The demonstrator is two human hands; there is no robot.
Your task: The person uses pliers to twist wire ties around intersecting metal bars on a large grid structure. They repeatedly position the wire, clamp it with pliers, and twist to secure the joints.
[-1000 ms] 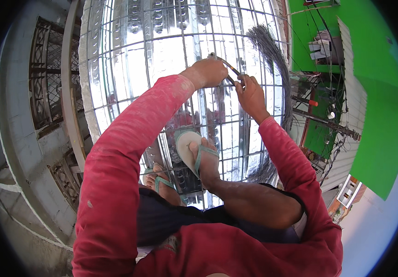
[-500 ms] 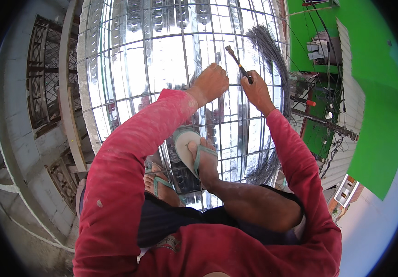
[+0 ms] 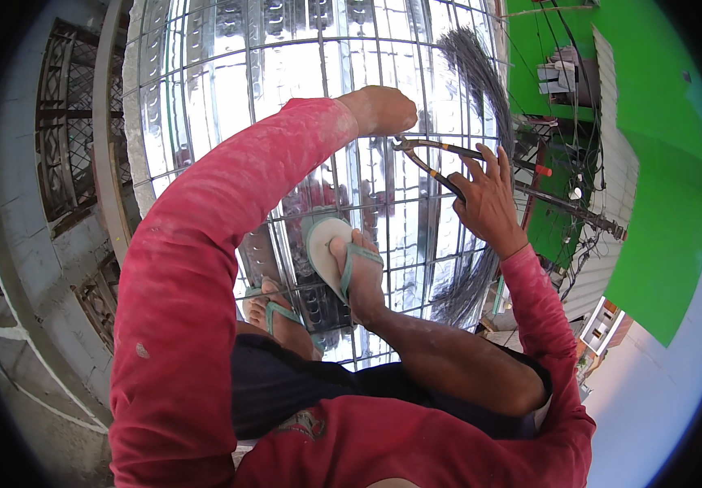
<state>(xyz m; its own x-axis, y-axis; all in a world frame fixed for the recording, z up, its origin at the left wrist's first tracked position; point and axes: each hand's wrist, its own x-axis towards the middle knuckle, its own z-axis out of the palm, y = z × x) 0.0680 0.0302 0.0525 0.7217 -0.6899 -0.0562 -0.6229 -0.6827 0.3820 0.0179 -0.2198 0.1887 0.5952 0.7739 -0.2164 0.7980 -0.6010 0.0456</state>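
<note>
1. Pincers, upper centre of frame, handles gripped by the right hand, jaws at a rebar grid crossing.
2. Left hand, clenched, beside the pincer jaws; what it pinches cannot be told.
3. Tie-wire bundle, upper right; sandalled foot resting on the bars over shiny metal decking.

No packages, labels, signs or screens can be made out anywhere in this view.
</note>
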